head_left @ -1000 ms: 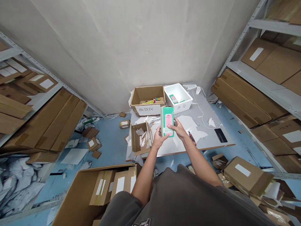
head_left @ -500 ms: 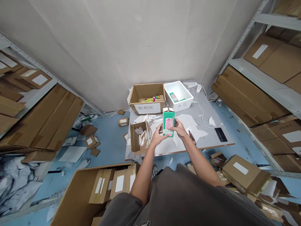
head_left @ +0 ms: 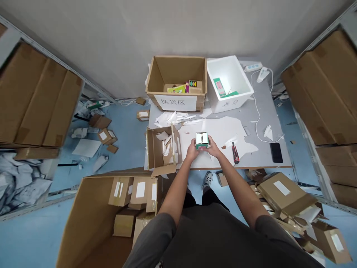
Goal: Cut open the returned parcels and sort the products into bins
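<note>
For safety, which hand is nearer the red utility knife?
Right. The right hand is left of the red utility knife; the left hand is farther left, beyond the green box.

Place: a parcel stockroom or small warehouse corner, judging by the cartons on all sides.
Left rack (head_left: 11, 37): metal, above long taped brown cartons (head_left: 36, 100).
Right rack (head_left: 350, 20): metal too, with more big cartons (head_left: 331, 93) stacked beside the counter.
Wall (head_left: 178, 28): plain grey and undecorated.
Blue floor (head_left: 126, 123): strewn with small boxes, paper and crumpled grey-white wrapping (head_left: 23, 186).
Large open carton (head_left: 79, 219): contains smaller taped boxes (head_left: 139, 191), several with white labels.
Counter (head_left: 267, 117): bears a red-and-black utility knife (head_left: 235, 153), a white foam bin (head_left: 214, 98), torn paper and a power strip (head_left: 253, 67).
Handwritten sign (head_left: 175, 103): 换货区, "exchange area", on a cardboard box.
</note>
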Available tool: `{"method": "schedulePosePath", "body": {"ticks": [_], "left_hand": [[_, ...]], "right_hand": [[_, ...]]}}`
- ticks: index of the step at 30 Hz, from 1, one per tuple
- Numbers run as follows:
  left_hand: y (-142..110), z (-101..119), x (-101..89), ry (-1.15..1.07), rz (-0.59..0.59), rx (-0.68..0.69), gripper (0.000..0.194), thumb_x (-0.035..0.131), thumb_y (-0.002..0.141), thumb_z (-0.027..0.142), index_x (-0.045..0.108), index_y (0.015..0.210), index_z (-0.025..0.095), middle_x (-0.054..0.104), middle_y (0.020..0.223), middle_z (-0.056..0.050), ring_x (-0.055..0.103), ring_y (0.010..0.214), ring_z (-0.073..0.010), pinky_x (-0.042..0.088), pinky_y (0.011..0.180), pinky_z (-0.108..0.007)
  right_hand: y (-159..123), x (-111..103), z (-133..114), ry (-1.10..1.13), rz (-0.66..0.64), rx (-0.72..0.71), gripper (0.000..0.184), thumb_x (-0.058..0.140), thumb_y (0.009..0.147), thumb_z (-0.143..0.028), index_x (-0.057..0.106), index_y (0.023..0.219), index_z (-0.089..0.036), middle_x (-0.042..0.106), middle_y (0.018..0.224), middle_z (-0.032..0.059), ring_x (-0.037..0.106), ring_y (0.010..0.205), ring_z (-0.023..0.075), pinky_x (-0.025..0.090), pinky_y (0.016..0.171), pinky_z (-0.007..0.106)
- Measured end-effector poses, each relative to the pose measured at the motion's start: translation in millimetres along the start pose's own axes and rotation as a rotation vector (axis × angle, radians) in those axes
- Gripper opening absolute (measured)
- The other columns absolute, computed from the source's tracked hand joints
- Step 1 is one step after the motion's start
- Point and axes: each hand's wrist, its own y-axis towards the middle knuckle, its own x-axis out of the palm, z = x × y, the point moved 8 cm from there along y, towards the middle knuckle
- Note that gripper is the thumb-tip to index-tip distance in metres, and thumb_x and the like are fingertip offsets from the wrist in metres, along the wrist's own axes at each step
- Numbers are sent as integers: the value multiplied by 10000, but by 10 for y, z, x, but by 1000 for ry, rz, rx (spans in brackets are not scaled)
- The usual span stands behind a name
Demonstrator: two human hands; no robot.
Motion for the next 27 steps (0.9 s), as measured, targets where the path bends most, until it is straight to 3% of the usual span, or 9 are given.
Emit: {"method": "schedulePosePath", "body": {"ticks": [3, 6, 11, 15, 18, 22, 27], "left_hand": [[86, -458, 187, 87, 4, -99, 760, 771, 783, 138, 474, 1482, 180, 741, 1315, -162, 720, 1153, -354, 555, 970, -442], [82, -820, 345, 130, -11, -177, 758, 758, 797, 140, 473, 1494, 218, 756, 1286, -135, 721, 1148, -351, 547, 980, -440], [64, -1006, 417, 167, -3, -169, 742, 743, 806, 159, 500, 1505, 210, 695, 1384, -158, 631, 1313, -348, 505, 1099, -472], [-29, -810, 293, 73, -9, -120, 895, 721, 745, 84, 445, 1589, 204, 528, 1598, -177, 540, 1437, -342, 440, 1209, -503], [-178, -427, 104, -47, 55, 0, 976, 692, 761, 109, 340, 1664, 222, 423, 1679, -166, 545, 1432, -328, 485, 1178, -494], [-301, 171, -1, 79, 52, 176, 782, 679, 796, 152, 530, 1558, 242, 455, 1657, -124, 467, 1503, -347, 438, 1233, -515], [-237, 402, -16, 289, 6, 107, 531, 706, 798, 120, 707, 1322, 208, 528, 1582, -154, 521, 1452, -375, 425, 1242, -535]], "right_hand": [[28, 28, 513, -81, 11, 68, 874, 909, 581, -360, 557, 1374, -249, 663, 1383, 104, 608, 1295, 331, 472, 1134, 488], [-40, 62, 852, -144, 20, 129, 833, 872, 588, -352, 570, 1359, -263, 680, 1363, 94, 631, 1247, 341, 485, 1114, 507], [-158, 78, 1015, -166, 19, 133, 808, 839, 611, -300, 581, 1376, -275, 668, 1390, 84, 652, 1209, 329, 500, 1105, 495], [-175, 46, 1028, -213, 37, 159, 825, 836, 612, -296, 568, 1392, -270, 695, 1340, 72, 657, 1189, 335, 499, 1106, 529], [-163, 68, 991, -255, 32, 153, 814, 805, 618, -268, 571, 1398, -257, 688, 1370, 86, 633, 1249, 343, 479, 1136, 547], [-183, 95, 867, -317, 78, 134, 861, 756, 636, -243, 554, 1472, -196, 617, 1475, 156, 556, 1384, 372, 435, 1189, 567], [-344, 143, 545, -302, 131, 27, 962, 764, 693, -329, 462, 1603, -251, 509, 1588, 144, 503, 1453, 343, 438, 1207, 529]]}}
